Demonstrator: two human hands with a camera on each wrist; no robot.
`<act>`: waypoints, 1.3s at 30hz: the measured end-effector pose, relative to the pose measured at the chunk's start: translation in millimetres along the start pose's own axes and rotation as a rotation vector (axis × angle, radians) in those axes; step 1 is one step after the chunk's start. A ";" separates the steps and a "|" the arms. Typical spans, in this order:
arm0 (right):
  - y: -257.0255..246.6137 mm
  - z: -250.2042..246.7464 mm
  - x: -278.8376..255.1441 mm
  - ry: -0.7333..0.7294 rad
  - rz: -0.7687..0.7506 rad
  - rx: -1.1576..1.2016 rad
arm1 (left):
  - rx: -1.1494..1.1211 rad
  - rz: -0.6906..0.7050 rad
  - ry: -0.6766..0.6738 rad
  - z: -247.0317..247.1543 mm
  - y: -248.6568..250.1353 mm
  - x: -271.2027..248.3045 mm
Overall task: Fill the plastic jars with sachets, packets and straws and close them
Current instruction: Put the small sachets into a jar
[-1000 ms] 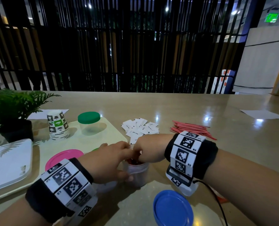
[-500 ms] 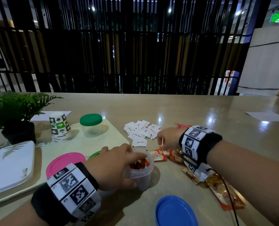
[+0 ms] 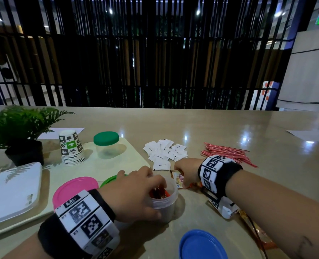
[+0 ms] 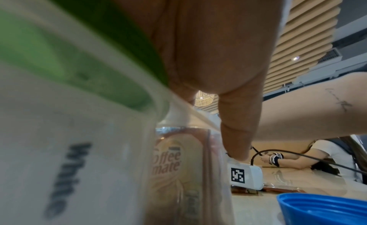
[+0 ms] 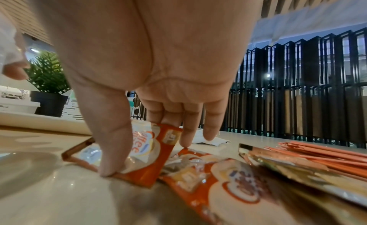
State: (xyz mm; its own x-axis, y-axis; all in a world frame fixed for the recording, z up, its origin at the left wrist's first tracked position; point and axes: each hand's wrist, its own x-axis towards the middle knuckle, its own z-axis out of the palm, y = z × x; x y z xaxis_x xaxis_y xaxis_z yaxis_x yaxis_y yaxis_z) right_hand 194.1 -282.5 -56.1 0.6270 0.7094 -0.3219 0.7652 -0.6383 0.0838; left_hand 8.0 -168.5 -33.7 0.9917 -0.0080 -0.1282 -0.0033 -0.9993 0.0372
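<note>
My left hand [image 3: 147, 197] grips an open clear plastic jar [image 3: 166, 206] near the table's front; red and orange packets show inside it. In the left wrist view my thumb [image 4: 234, 126] lies on the jar wall [image 4: 198, 173], with a Coffee mate packet seen through it. Just right of the jar, my right hand [image 3: 183, 172] pinches a Coffee mate packet [image 5: 147, 173] between thumb [image 5: 111, 150] and fingers, one edge raised off the table. More packets [image 5: 218, 178] lie beside it. White sachets [image 3: 164, 152] and red straws [image 3: 227, 154] lie further back.
A blue lid [image 3: 201, 245] lies in front, a pink lid [image 3: 74, 187] to the left on a cream mat [image 3: 128, 161]. On the mat stand a green-lidded jar [image 3: 106, 146] and stacked paper cups [image 3: 71, 148]. A potted plant [image 3: 14, 131] and white tray [image 3: 11, 189] are far left.
My right hand has left the jar mouth, gone right to the loose packets, and taken hold of one beside the jar. The left hand has stayed on the jar.
</note>
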 end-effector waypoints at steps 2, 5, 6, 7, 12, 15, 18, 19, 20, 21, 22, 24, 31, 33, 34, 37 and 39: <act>1.3 0.5 -1.9 0.038 -0.003 -0.005 | -0.012 0.008 0.009 -0.1 -1.4 -0.7; 6.0 -3.1 -9.6 0.138 0.001 0.072 | -0.036 0.010 0.007 -1.1 -2.6 -1.7; 7.9 -5.6 -13.2 0.182 -0.001 0.115 | -0.039 0.012 0.009 -1.0 -2.8 -2.0; 9.9 -8.6 -17.2 0.234 -0.007 0.166 | -0.039 0.015 0.013 -0.6 -2.9 -2.1; 5.7 -33.7 -46.3 0.420 -0.095 0.676 | -0.047 0.011 0.010 -2.1 -1.1 -2.7; -4.8 -47.2 -62.3 0.413 -0.168 0.753 | -0.050 0.010 0.004 -4.4 0.4 -3.0; -15.2 -50.9 -71.6 0.336 -0.192 0.618 | -0.043 0.009 0.008 -5.5 2.2 -5.1; -18.3 -51.3 -73.7 0.320 -0.192 0.555 | -0.035 0.010 0.009 -5.9 2.6 -5.7; -21.5 -51.8 -74.8 0.320 -0.189 0.495 | -0.027 0.011 0.010 -6.3 2.8 -6.2; -24.3 -52.1 -75.5 0.331 -0.183 0.452 | -0.020 0.012 0.010 -6.6 3.2 -6.4; -27.2 -52.5 -76.2 0.342 -0.179 0.435 | -0.016 0.010 0.009 -6.7 3.3 -6.3; -33.4 -52.2 -76.9 0.355 -0.184 0.429 | -0.015 0.004 0.008 -6.6 3.8 -6.2; -49.7 -43.7 -77.3 0.356 -0.163 0.108 | -0.004 0.002 0.004 -5.8 3.0 -6.2; -54.5 -40.3 -74.1 0.342 -0.151 0.028 | 0.005 -0.001 0.008 -5.4 2.8 -5.2; -57.6 -38.0 -72.2 0.339 -0.143 -0.010 | 0.006 -0.003 0.009 -5.1 2.8 -5.0; -63.7 -32.5 -66.6 0.343 -0.104 -0.042 | -0.001 -0.008 0.005 -5.6 3.5 -5.1; -62.9 -33.4 -65.8 0.321 -0.086 0.028 | -0.005 -0.003 0.006 -5.7 3.5 -5.5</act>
State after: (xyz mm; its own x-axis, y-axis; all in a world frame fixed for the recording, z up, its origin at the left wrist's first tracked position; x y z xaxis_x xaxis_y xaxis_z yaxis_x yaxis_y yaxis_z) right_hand 109.6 -279.0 -8.7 0.5777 0.8162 -0.0124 0.8158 -0.5768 0.0419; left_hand 3.3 -171.7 -27.3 0.9925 -0.0045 -0.1223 0.0006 -0.9991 0.0419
